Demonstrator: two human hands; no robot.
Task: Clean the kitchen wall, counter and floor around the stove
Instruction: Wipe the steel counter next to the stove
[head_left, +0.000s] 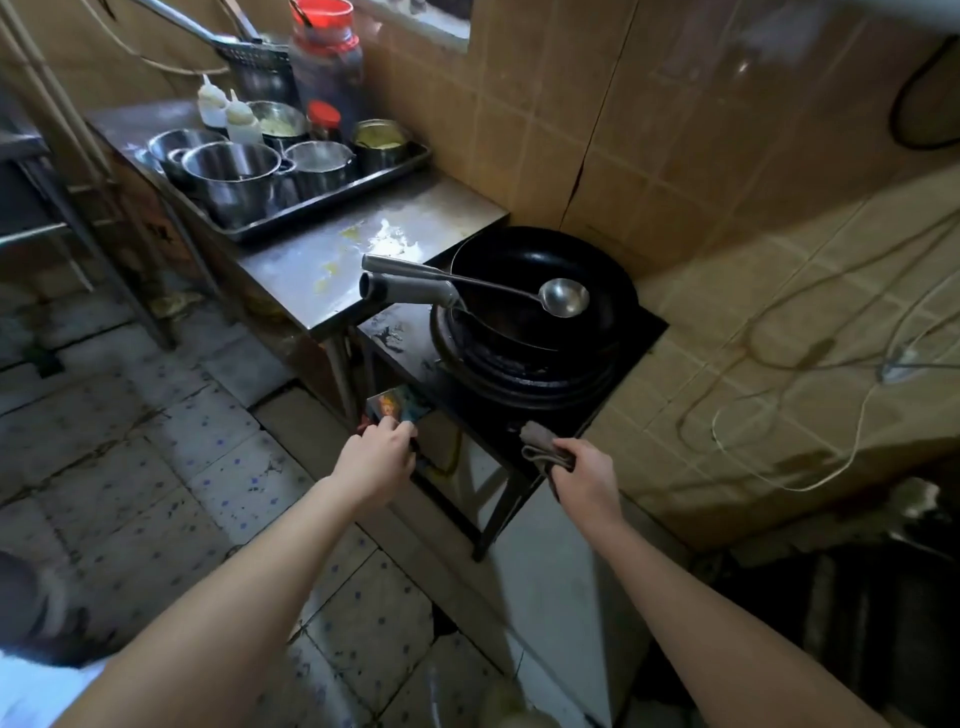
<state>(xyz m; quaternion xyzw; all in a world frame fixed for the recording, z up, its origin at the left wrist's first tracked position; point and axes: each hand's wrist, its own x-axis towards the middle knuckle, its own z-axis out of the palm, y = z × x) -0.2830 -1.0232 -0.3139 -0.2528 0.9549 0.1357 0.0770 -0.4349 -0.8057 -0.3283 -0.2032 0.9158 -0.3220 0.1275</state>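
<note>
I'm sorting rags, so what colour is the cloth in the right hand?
The cloth in the right hand is a dull grey-brown, seen best in the head view.

Left hand: fingers covering the lower edge of a colourful packet; its print blurring beyond reading.
Rag: tail disappearing inside the right hand.
Large jar: red lid getting cropped by the top edge.
Burner: flame area sitting hidden under the wok.

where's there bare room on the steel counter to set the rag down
Free: the steel counter between the tray and the wok, though smeared with spills. Crowded: the tray, packed with pots and bottles. The stove top has a bare front strip.
</note>
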